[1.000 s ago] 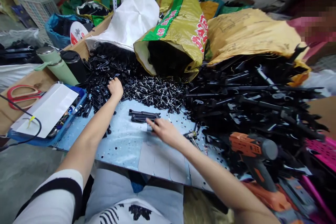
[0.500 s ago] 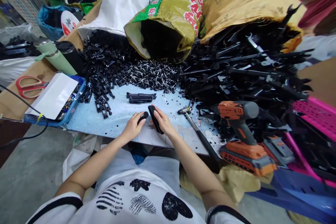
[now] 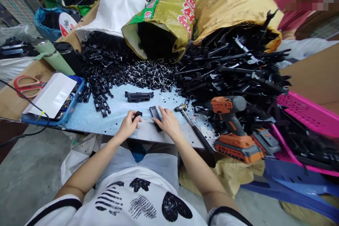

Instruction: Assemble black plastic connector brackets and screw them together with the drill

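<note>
The left grip (image 3: 129,124) is pinching a small black piece (image 3: 137,114) between thumb and fingertips, closed on it just above the surface (image 3: 116,113). The right grip (image 3: 167,123) is lying flat, fingers spread, pressing a flat black part (image 3: 155,114) down, not curled around it. A hammer (image 3: 182,107) is lying just right of the right grip, with an orange drill (image 3: 230,111) farther right. A long black assembly (image 3: 139,96) is sitting beyond both grips.

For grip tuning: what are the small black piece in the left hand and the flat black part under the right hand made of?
The small black piece, pinched in the left hand: likely moulded plastic, matte, rounded; rubber not ruled out. The flat black part under the right hand: likely moulded plastic too, dull black, ribbed far end.
</note>
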{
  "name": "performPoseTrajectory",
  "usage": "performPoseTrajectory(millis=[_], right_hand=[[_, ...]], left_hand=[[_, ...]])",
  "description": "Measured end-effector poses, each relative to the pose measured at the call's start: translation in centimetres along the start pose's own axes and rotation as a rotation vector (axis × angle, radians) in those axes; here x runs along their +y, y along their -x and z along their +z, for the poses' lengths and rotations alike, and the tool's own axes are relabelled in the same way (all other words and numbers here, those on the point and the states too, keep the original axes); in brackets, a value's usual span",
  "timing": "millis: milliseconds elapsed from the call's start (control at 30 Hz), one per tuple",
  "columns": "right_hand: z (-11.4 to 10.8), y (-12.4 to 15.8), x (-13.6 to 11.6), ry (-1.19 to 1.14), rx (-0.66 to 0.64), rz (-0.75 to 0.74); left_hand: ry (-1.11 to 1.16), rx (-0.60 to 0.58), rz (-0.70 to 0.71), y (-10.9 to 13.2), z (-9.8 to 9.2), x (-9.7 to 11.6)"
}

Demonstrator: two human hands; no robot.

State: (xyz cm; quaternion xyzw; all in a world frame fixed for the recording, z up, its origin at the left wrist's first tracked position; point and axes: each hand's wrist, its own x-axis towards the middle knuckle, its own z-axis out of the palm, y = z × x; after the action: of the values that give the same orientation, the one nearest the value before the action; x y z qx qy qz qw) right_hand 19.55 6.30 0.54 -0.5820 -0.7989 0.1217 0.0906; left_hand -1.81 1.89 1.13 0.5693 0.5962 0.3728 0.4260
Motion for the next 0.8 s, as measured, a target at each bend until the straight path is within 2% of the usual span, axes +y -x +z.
performPoseTrajectory(millis=[67, 133, 200, 267, 333, 433, 567, 633, 733, 800], right_hand=[[1.1, -1.1, -0.9, -0.100, 0.045, 0.112], [1.7, -1.8, -1.8, -0.384, 0.012, 0.052], [1.9, -1.7, -2.7, -0.783, -0.057, -0.002], [1.8, -1.1, -3.4, -1.120, -0.134, 0.014], [1.5, -0.3, -3.6, -1.272, -0.169, 0.007], [0.8, 0.4, -2.8, -1.213, -0.182, -0.124], [0.1, 0.6, -1.4, -0.998, -0.155, -0.264], [0.2, 1.0, -1.7, -0.981, -0.079, -0.273], [1.1, 1.8, -3.3, -1.035, 0.043, -0.239], [1.7, 2.1, -4.4, -1.041, 0.102, -0.226]], left_hand=[[-0.071, 0.053, 0.032, 0.2, 0.4, 0.4], [-0.079, 0.063, 0.054, 0.3, 0.9, 0.5], [-0.010, 0.031, 0.054, 0.4, 1.2, 0.5], [0.024, 0.056, 0.082, 0.4, 1.4, 0.7], [-0.024, 0.130, 0.159, 0.4, 1.2, 1.0], [-0.166, 0.150, 0.277, 0.7, 0.6, 1.7], [-0.262, 0.138, 0.326, 1.2, 0.7, 2.2], [-0.243, 0.216, 0.378, 1.4, 1.6, 2.3], [-0.160, 0.421, 0.453, 1.5, 2.9, 2.9], [-0.112, 0.481, 0.493, 1.3, 3.2, 3.3]])
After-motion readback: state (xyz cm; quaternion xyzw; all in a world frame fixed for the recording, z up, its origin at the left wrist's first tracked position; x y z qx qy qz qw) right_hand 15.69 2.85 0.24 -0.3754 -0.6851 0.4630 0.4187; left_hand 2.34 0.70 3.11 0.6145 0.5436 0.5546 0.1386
